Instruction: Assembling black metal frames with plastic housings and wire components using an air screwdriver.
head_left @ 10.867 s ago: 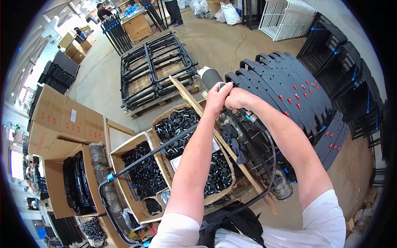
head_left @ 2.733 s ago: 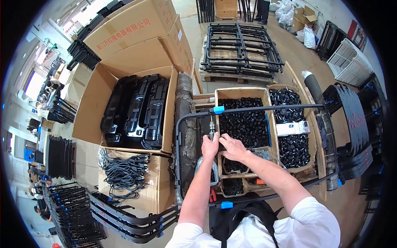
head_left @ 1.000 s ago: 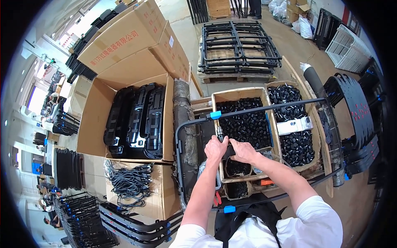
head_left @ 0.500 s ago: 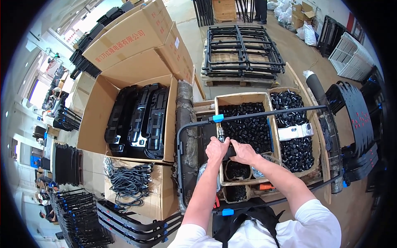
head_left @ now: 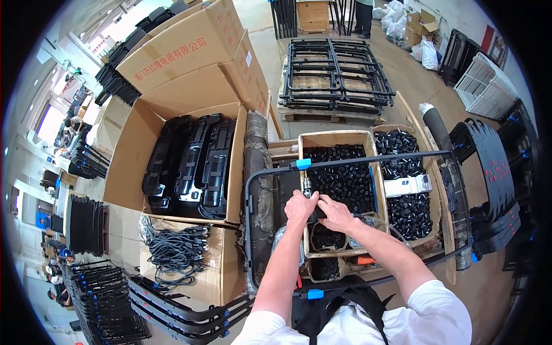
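Observation:
My left hand [head_left: 299, 208] is closed around a small tool [head_left: 307, 187] whose silver metal tip sticks up above my fingers. My right hand [head_left: 338, 214] touches it from the right, its fingers pinching a small black part [head_left: 318, 215] between the two hands. Both hands are inside a large black tube frame [head_left: 374, 160] marked with blue tape [head_left: 303, 164], which lies across the boxes in front of me. Under my hands is a cardboard box of small black caps [head_left: 342, 179].
A second box of black caps [head_left: 409, 201] with a white device on top stands to the right. Left is a big open carton of black moulded panels [head_left: 192, 167], with a box of black cables [head_left: 172, 250] below it. Stacked black frames on a pallet [head_left: 336, 75] lie ahead.
My hands stay together at the same spot on the frame over the last second. About eleven seconds ago I was at the stacked black panels on the right.

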Demonstrator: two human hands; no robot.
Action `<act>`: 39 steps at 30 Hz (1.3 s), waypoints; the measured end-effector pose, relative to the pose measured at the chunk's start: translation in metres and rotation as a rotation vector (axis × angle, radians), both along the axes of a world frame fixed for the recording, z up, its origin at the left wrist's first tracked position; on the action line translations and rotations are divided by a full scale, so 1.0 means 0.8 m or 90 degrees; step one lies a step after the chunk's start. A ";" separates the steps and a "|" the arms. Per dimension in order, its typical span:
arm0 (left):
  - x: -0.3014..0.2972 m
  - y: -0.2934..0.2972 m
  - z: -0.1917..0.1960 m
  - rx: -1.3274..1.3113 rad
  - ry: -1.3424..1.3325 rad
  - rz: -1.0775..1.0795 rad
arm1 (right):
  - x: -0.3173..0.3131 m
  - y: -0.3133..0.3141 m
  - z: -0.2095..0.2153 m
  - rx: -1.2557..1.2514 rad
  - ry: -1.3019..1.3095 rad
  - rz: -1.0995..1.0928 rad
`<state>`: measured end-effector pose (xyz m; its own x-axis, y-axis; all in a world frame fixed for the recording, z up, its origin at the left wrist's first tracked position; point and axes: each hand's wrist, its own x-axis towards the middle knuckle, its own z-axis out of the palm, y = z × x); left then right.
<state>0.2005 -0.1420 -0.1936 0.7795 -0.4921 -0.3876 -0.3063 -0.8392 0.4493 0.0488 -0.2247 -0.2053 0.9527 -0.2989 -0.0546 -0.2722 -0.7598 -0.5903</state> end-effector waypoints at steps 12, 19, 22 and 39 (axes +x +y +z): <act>-0.006 0.013 -0.009 -0.029 -0.041 -0.035 | -0.007 0.011 0.003 0.012 0.020 -0.003; -0.014 0.018 -0.008 -0.031 -0.038 -0.047 | -0.018 0.013 -0.003 0.015 0.007 -0.002; -0.021 0.027 -0.007 -0.037 -0.033 -0.042 | -0.022 0.018 -0.004 -0.007 -0.031 0.009; -0.317 0.280 0.080 -0.462 0.124 0.108 | -0.295 0.258 0.115 -0.060 -0.135 -0.001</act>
